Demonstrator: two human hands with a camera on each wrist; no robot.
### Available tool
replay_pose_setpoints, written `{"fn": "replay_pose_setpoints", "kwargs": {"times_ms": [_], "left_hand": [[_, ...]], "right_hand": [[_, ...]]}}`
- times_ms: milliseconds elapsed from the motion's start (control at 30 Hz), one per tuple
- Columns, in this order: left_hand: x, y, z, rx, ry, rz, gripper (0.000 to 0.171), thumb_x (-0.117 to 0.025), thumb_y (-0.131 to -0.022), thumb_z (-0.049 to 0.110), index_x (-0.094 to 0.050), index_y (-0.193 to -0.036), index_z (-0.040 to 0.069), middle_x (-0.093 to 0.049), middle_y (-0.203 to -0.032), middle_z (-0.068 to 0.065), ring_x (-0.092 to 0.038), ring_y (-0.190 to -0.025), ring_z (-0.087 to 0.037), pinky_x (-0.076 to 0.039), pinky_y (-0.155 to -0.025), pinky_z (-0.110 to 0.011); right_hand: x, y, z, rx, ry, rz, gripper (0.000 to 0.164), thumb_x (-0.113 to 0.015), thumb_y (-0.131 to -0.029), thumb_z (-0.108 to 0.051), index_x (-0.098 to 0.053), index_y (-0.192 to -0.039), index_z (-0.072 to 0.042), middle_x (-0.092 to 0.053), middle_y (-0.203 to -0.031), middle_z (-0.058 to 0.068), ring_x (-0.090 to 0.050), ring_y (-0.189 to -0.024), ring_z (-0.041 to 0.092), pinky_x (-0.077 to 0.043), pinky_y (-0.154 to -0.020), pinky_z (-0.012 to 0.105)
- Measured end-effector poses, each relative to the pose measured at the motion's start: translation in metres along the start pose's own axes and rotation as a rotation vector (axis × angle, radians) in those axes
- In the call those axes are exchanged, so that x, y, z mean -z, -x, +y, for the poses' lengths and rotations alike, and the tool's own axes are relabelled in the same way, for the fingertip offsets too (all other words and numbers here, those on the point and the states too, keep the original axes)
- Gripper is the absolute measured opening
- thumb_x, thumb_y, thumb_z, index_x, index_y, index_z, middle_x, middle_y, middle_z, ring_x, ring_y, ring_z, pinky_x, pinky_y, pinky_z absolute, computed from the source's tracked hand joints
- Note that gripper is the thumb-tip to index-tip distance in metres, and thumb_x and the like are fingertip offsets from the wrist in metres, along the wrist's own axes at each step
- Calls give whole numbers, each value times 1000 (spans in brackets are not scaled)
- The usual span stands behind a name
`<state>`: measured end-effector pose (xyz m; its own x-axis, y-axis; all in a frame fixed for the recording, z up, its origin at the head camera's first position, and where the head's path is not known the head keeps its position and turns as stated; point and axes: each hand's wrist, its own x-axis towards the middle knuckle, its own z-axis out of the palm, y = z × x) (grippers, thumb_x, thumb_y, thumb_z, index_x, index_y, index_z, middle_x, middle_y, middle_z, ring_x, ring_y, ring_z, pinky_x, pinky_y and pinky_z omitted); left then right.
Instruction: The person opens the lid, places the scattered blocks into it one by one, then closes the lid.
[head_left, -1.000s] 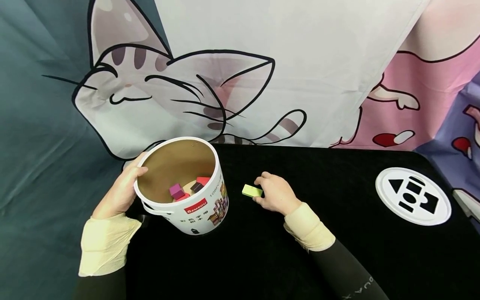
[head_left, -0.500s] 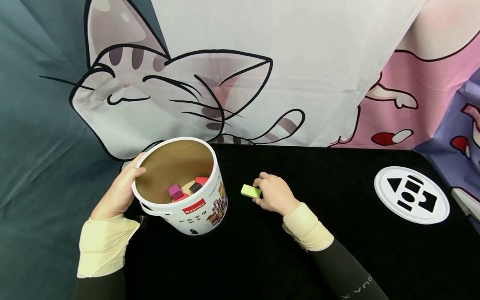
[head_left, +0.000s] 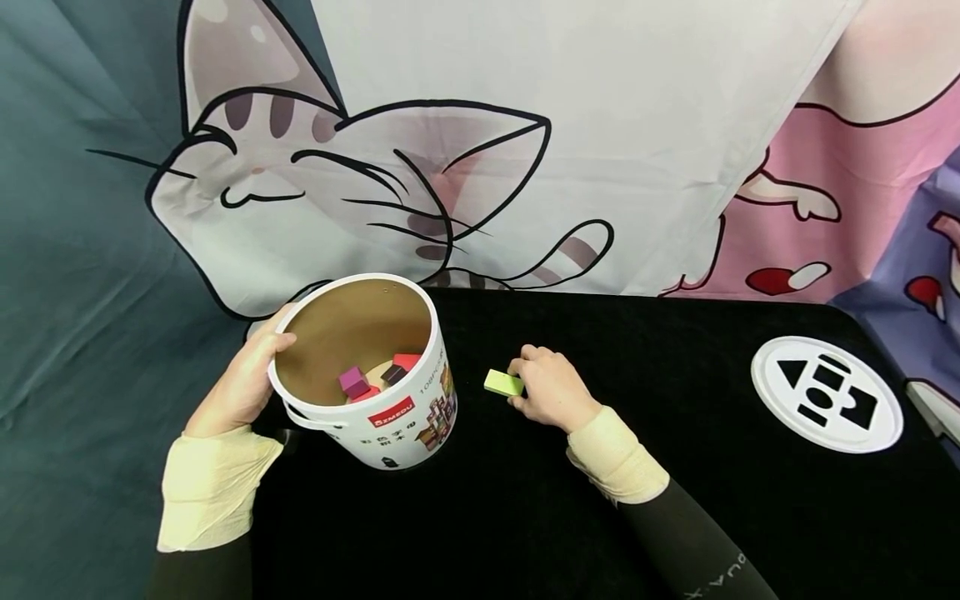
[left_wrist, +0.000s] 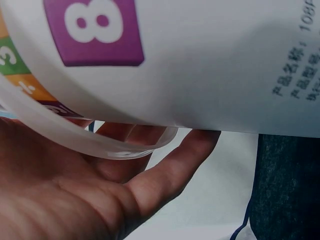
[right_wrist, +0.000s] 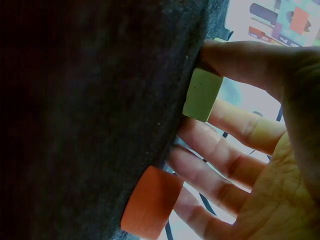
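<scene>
My left hand [head_left: 240, 379] grips the white bucket [head_left: 405, 435] at its left rim, thumb hooked over the edge, fingers against the outer wall. The bucket leans so its mouth faces me. Inside lie a purple cube [head_left: 354, 382], red pieces and a dark brown block [head_left: 393, 374]. To the right of the bucket, my right hand [head_left: 555, 390] pinches a lime-green block [head_left: 503, 382] low at the black cloth, between thumb and fingers. The right wrist view also has an orange block [right_wrist: 152, 202] by the lower fingers; the hand hides it in the head view.
A white round plate [head_left: 765, 375] with black shape cut-outs lies at the far right of the black-covered table [head_left: 480, 517]. Behind the table hangs a printed cat curtain [head_left: 637, 150]. The bucket's handle [left_wrist: 125, 152] hangs down its outer side near the left hand.
</scene>
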<state>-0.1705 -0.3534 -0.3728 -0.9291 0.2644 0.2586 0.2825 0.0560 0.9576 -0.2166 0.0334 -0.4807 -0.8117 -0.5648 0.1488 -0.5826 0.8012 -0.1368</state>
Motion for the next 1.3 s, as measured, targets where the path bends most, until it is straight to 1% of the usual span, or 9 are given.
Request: {"fn": "replay_pose_setpoints", "kwargs": {"times_ms": [467, 733, 967, 1167, 1300], "left_hand": [[0, -1, 0, 11, -1, -2, 49, -27, -96, 2, -46, -140, -1, -54, -131, -10, -49, -116, -21, -37, -97, -29], [0, 0, 1, 22, 2, 0, 48, -28, -96, 2, -47, -140, 0, -55, -130, -10, -51, -115, -21, -39, -96, -28], [0, 0, 1, 10, 7, 5, 48, -28, -95, 1, -47, -138, -2, -55, -129, -11, -51, -115, -21, -38, -96, -28], [0, 0, 0, -1, -2, 7, 48, -29, -94, 1, -47, -139, -4, -54, -130, -11, -49, -116, -22, -36, -98, -28], [1, -1, -1, 3, -7, 3, 49, -29, -94, 1, -47, -139, -2, -53, -132, -9, -48, -118, -21, -35, -99, -27]], "right_hand": [[1, 0, 0, 8, -5, 2, 36, -78, -74, -35, -73, -102, -14, -58, -92, -1, -58, -83, 20, -49, -76, 41], [0, 1, 1, 27, -41, 16, 31, -77, -73, -30, -72, -99, -13, -59, -89, -2, -60, -80, 20, -50, -75, 40], [0, 0, -1, 16, -122, 64, 33, -72, -72, -28, -72, -101, -12, -56, -88, -4, -50, -68, 12, -48, -69, 33], [1, -1, -4, 17, -195, 99, 34, -69, -74, -27, -71, -105, -13, -54, -90, -5, -47, -68, 8, -46, -67, 29], [4, -1, -6, 14, -257, 151, 34, -70, -74, -25, -71, -105, -14, -53, -90, -5, -48, -71, 7, -44, -67, 28]]}}
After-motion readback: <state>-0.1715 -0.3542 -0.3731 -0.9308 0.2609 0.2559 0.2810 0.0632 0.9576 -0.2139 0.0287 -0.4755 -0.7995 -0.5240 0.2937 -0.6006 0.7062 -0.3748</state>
